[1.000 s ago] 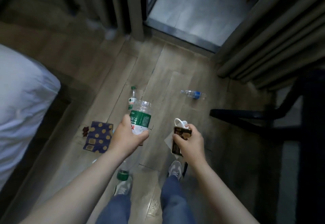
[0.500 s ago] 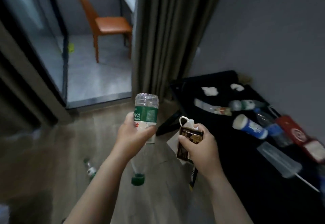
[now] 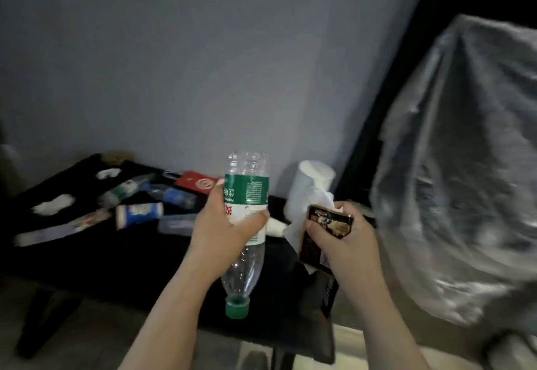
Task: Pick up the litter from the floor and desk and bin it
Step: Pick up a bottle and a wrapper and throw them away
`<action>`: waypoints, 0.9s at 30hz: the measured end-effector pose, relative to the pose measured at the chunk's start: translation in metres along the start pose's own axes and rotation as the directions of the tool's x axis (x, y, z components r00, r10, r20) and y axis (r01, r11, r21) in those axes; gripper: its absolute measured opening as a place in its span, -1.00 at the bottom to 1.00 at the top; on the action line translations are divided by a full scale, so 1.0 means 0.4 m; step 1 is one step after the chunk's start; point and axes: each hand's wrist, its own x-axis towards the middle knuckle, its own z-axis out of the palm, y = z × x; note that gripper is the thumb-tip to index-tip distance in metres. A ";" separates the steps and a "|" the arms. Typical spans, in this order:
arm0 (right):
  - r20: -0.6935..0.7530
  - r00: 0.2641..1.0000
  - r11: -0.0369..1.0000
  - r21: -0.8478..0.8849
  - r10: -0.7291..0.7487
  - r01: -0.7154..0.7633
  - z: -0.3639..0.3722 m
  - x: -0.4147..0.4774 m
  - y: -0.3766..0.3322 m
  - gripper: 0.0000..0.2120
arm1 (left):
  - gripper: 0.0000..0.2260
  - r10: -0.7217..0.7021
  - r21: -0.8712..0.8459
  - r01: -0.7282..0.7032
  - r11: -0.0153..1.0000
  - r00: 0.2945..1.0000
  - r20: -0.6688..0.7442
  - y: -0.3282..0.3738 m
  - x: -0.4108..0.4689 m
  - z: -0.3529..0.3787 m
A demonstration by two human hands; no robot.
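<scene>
My left hand point(image 3: 222, 228) grips an empty clear plastic bottle point(image 3: 247, 195) with a green label, held upside down so its green cap point(image 3: 237, 307) points at the floor. My right hand point(image 3: 345, 238) is closed on a dark brown wrapper point(image 3: 321, 228) together with a crumpled white tissue point(image 3: 293, 231). Both hands hover over the near edge of a black desk point(image 3: 116, 256). On the desk lie more litter: a blue-and-white cup point(image 3: 139, 213) on its side, bottles point(image 3: 171, 195), a red packet point(image 3: 197, 182) and white tissue scraps point(image 3: 52, 204).
A white paper roll point(image 3: 312, 183) stands on the desk by the grey wall. A large clear plastic sheet or bag point(image 3: 453, 180) drapes over something at the right, close to my right hand. Pale floor point(image 3: 348, 349) shows below the desk edge.
The view has swung right, from the floor and curtained doorway to the desk, wall and plastic-covered shape. Both hands keep the same grip on the bottle and the wrapper.
</scene>
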 end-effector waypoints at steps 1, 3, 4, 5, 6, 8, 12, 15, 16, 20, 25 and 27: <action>-0.066 0.998 1.000 -0.007 0.001 -0.001 -0.093 0.002 -0.002 -0.79 | -0.68 0.029 -0.022 -0.027 0.999 0.997 0.075 0.036 -0.012 0.089; -0.187 0.982 1.000 -0.005 -0.003 0.002 -0.269 -0.005 -0.006 -0.78 | -0.67 0.085 -0.061 -0.073 0.995 0.974 0.210 0.102 -0.045 0.254; -0.243 0.970 1.000 0.004 -0.004 0.005 -0.351 -0.014 -0.010 -0.77 | -0.67 0.111 -0.080 -0.093 0.992 0.957 0.267 0.131 -0.062 0.331; -0.303 0.953 1.000 0.002 -0.009 0.010 -0.427 -0.026 -0.014 -0.77 | -0.66 0.130 -0.095 -0.105 0.990 0.938 0.322 0.159 -0.081 0.404; -0.364 0.931 1.000 -0.017 -0.021 0.016 -0.500 -0.042 -0.015 -0.78 | -0.64 0.142 -0.104 -0.110 0.988 0.915 0.378 0.186 -0.102 0.473; -0.480 0.876 0.997 -0.079 -0.046 0.009 -0.632 -0.080 -0.016 -0.80 | -0.60 0.157 -0.122 -0.111 0.986 0.859 0.488 0.233 -0.145 0.606; -0.666 0.744 0.989 -0.137 -0.048 -0.059 -0.840 -0.169 0.007 -0.84 | -0.59 0.211 -0.167 -0.132 0.977 0.701 0.681 0.293 -0.242 0.849; -0.799 0.598 0.974 -0.178 -0.062 -0.137 -0.961 -0.218 0.035 -0.86 | -0.59 0.232 -0.189 -0.134 0.973 0.556 0.799 0.310 -0.306 1.004; -0.828 0.557 0.968 -0.185 -0.063 -0.167 -0.996 -0.227 0.045 -0.86 | -0.60 0.233 -0.196 -0.126 0.972 0.514 0.825 0.312 -0.321 1.050; -0.900 0.431 0.949 -0.188 -0.064 -0.253 -1.101 -0.231 0.077 -0.86 | -0.62 0.276 -0.248 -0.121 0.961 0.401 0.873 0.330 -0.343 1.217; -0.954 0.293 0.924 -0.173 -0.070 -0.342 -1.192 -0.183 0.120 -0.85 | -0.58 0.314 -0.291 -0.121 0.949 0.277 0.908 0.351 -0.320 1.405; -0.967 0.244 0.909 -0.166 -0.074 -0.382 -1.224 -0.168 0.144 -0.85 | -0.58 0.318 -0.296 -0.123 0.947 0.234 0.919 0.345 -0.321 1.475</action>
